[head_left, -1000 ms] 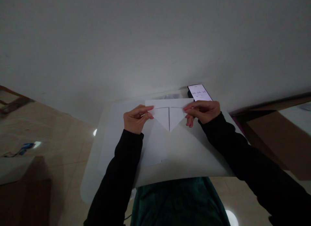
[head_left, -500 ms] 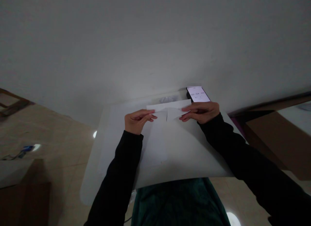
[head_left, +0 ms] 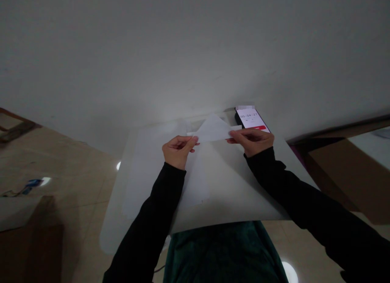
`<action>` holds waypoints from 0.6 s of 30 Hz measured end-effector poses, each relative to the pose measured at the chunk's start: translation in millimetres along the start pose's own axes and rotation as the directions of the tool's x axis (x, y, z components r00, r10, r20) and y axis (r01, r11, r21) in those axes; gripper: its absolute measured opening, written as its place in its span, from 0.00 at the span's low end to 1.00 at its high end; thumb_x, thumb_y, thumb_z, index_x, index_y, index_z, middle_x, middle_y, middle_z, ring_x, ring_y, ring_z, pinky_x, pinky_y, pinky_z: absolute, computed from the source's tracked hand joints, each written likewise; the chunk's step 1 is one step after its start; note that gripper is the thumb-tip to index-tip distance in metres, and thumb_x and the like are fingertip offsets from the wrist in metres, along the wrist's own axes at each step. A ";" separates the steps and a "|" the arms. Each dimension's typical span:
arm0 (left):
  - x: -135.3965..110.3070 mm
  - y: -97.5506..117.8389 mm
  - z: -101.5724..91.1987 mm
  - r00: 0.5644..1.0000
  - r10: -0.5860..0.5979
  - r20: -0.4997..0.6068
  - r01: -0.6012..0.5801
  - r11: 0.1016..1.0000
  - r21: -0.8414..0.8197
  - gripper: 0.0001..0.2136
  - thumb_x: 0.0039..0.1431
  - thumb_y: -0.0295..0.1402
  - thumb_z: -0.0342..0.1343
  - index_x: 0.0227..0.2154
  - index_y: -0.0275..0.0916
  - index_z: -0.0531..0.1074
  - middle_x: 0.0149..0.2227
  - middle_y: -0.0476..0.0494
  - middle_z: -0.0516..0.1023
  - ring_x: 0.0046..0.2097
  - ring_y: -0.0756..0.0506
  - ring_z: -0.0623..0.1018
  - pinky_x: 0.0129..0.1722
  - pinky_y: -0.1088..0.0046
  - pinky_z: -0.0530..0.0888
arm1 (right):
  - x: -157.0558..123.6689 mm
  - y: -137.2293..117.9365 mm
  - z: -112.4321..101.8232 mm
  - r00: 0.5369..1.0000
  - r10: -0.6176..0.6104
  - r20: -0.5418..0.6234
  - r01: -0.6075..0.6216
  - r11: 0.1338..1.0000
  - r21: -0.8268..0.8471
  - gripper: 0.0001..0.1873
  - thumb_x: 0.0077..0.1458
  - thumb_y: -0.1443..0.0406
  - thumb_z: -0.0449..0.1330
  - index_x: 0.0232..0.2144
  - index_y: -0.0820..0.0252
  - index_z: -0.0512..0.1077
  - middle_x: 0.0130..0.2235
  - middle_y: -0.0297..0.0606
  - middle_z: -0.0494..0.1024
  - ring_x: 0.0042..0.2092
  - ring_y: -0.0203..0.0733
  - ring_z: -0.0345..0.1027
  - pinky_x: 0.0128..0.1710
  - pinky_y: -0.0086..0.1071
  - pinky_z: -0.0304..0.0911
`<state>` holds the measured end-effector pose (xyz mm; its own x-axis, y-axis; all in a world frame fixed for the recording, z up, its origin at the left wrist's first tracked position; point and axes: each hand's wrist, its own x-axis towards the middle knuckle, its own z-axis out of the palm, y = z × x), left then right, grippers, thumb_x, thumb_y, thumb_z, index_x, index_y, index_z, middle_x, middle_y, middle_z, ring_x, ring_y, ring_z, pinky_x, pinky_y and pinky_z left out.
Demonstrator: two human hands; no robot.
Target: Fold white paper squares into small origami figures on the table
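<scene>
A folded sheet of white paper is held up between my two hands above the table. Its upper part forms a triangular peak pointing away from me, with a straight strip along the lower edge. My left hand pinches the left end between thumb and fingers. At the opposite end my right hand grips the paper in the same way. Just beyond the right hand, a phone with a lit timer screen leans at the table's back edge.
White sheets of paper lie on the left part of the white table. A pale wall rises right behind it. Green cloth covers my lap. At the right stands a brown panel.
The paper has been turned over, so its triangular point now faces away from me instead of its split flaps facing down. My left hand has shifted slightly right.
</scene>
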<state>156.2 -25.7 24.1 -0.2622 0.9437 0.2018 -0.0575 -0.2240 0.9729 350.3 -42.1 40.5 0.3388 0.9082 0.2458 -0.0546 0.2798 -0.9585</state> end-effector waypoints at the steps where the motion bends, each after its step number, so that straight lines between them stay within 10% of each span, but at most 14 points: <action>1: -1.1 -2.1 1.6 1.000 -0.009 -0.007 0.009 1.000 -0.026 0.11 0.40 0.36 0.68 0.21 0.35 0.74 0.20 0.49 0.77 0.23 0.52 0.77 0.19 0.81 0.73 | -1.1 -0.1 0.7 1.000 0.001 -0.020 -0.001 1.000 -0.003 0.08 0.40 0.64 0.70 0.21 0.62 0.75 0.20 0.33 0.77 0.24 0.42 0.75 0.27 0.35 0.77; 11: -10.5 -4.9 17.5 0.952 -0.278 -0.130 0.209 0.898 -0.387 0.30 0.36 0.35 0.71 0.45 0.44 0.66 0.25 0.57 0.70 0.24 0.56 0.74 0.23 0.84 0.71 | -6.1 11.2 4.9 0.998 0.057 0.006 -0.057 0.995 0.086 0.21 0.39 0.65 0.70 0.38 0.58 0.69 0.18 0.20 0.70 0.21 0.34 0.71 0.32 0.40 0.79; 18: -32.6 -2.7 27.3 0.859 -0.341 0.383 0.452 0.855 -0.253 0.26 0.55 0.53 0.52 0.45 0.35 0.72 0.16 0.59 0.52 0.15 0.58 0.48 0.14 0.82 0.46 | -17.0 15.7 12.0 0.937 0.222 0.268 -0.254 0.963 0.089 0.18 0.38 0.61 0.71 0.32 0.63 0.74 0.24 0.32 0.79 0.26 0.40 0.76 0.32 0.38 0.79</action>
<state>191.1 -49.3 17.9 0.1630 0.9799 -0.1151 -0.4117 0.1736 0.8946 332.4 -49.5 23.0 0.0533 0.9970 0.0564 -0.2226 0.0670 -0.9726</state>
